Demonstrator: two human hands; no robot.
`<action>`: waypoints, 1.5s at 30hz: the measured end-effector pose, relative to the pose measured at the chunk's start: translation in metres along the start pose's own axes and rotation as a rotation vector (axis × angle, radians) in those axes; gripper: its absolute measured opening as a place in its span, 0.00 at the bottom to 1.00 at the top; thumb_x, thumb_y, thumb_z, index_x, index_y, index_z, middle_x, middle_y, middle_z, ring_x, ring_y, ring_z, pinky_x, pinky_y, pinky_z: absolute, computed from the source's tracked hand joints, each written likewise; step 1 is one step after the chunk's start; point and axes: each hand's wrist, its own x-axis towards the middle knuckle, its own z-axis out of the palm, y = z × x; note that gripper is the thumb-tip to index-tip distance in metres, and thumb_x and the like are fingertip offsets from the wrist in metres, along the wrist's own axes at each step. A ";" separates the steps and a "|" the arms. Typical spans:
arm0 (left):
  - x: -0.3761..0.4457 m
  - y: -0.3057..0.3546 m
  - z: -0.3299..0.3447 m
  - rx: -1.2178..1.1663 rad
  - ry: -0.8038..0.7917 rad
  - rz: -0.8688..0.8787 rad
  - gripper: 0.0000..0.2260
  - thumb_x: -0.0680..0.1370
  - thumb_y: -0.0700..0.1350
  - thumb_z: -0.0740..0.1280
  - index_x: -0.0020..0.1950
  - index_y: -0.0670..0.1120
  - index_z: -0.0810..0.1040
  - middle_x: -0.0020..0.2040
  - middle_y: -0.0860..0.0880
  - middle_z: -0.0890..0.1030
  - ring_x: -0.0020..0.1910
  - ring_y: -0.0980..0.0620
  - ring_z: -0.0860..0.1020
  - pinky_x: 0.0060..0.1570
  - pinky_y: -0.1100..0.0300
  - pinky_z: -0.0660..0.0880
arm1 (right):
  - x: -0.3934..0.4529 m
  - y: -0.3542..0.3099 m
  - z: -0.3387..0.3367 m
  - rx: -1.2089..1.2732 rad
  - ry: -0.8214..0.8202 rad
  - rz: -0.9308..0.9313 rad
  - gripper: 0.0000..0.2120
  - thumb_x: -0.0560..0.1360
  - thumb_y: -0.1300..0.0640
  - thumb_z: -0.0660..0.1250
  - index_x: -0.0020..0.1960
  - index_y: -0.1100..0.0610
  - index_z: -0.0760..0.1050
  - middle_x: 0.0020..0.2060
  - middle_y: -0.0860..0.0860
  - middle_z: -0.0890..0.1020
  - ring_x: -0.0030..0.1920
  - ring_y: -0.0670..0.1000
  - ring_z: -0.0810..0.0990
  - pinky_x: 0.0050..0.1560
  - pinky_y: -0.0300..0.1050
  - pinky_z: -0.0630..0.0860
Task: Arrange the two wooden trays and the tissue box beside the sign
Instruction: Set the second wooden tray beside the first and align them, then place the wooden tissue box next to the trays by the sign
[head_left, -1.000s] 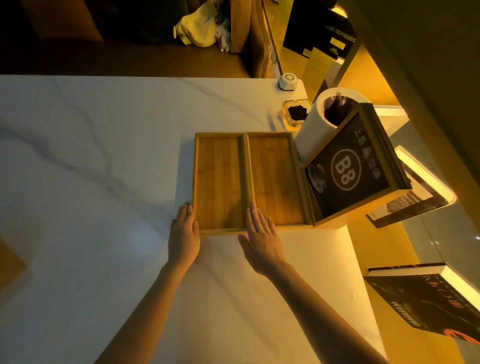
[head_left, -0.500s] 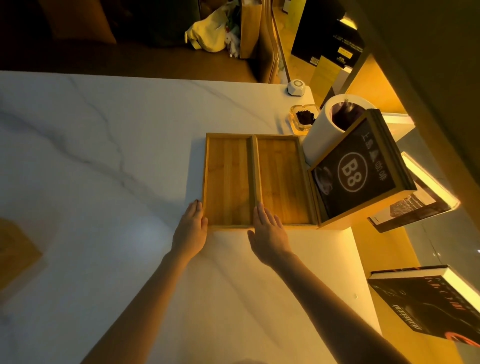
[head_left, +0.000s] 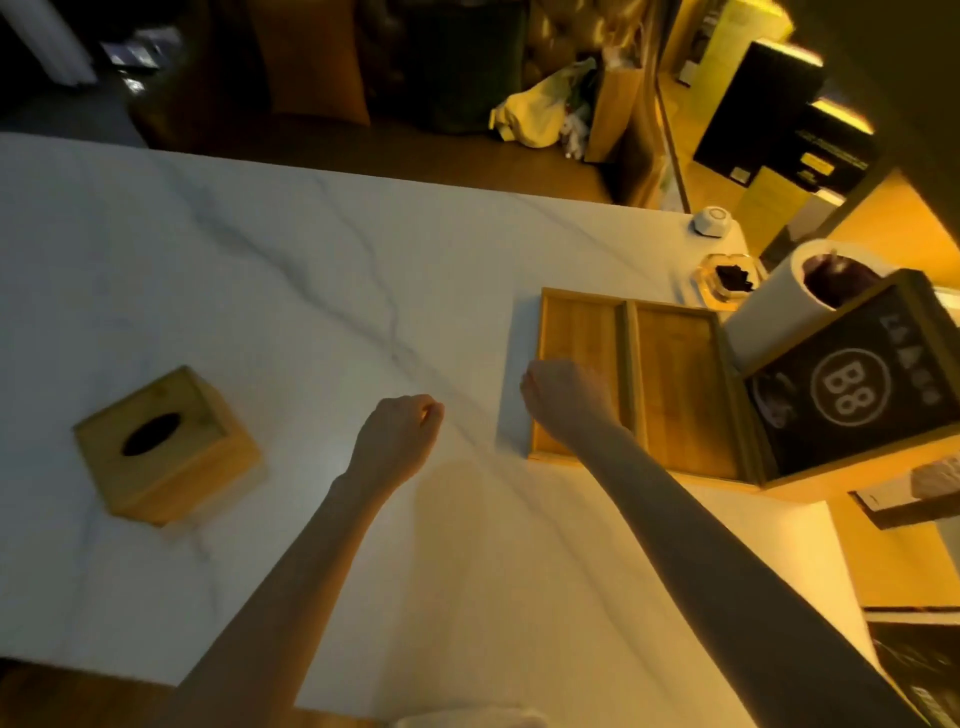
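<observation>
Two wooden trays lie side by side on the white marble table (head_left: 260, 291), the left tray (head_left: 579, 332) touching the right tray (head_left: 680, 384). The right tray sits against the black "B8" sign (head_left: 852, 389) in its wooden frame. A wooden tissue box (head_left: 166, 444) with an oval slot stands alone at the table's left. My right hand (head_left: 566, 397) hovers over the left tray with fingers curled and nothing in it. My left hand (head_left: 397, 434) is loosely closed and holds nothing, over bare table between the tissue box and the trays.
Behind the sign stands a white cylinder (head_left: 779, 306) with a dark inside. A small glass dish (head_left: 727, 275) with dark contents and a white round gadget (head_left: 711, 222) sit at the far right corner. Shelves with books lie beyond the table's right edge.
Both hands have lifted off the trays' near edge and curled shut. My view has swung left, so the tissue box now shows. The trays have not moved.
</observation>
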 end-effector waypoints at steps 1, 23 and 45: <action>-0.003 -0.010 -0.011 -0.011 0.040 -0.004 0.16 0.77 0.43 0.55 0.32 0.37 0.71 0.28 0.41 0.76 0.31 0.41 0.74 0.34 0.50 0.70 | 0.006 -0.015 -0.003 0.043 0.037 -0.023 0.12 0.78 0.59 0.54 0.47 0.63 0.75 0.41 0.57 0.80 0.42 0.57 0.80 0.38 0.48 0.75; -0.054 -0.250 -0.125 -0.663 0.408 -0.687 0.28 0.77 0.50 0.60 0.73 0.47 0.52 0.75 0.46 0.56 0.73 0.47 0.56 0.71 0.50 0.57 | 0.009 -0.284 0.083 1.023 -0.579 0.053 0.32 0.79 0.48 0.51 0.73 0.56 0.35 0.76 0.52 0.42 0.75 0.52 0.41 0.75 0.51 0.44; -0.029 -0.197 -0.125 -0.767 0.376 -0.534 0.15 0.76 0.48 0.62 0.62 0.49 0.71 0.59 0.47 0.76 0.59 0.46 0.74 0.62 0.45 0.71 | 0.015 -0.256 0.061 0.994 -0.146 0.228 0.17 0.77 0.46 0.56 0.51 0.60 0.71 0.38 0.52 0.78 0.33 0.50 0.72 0.28 0.41 0.64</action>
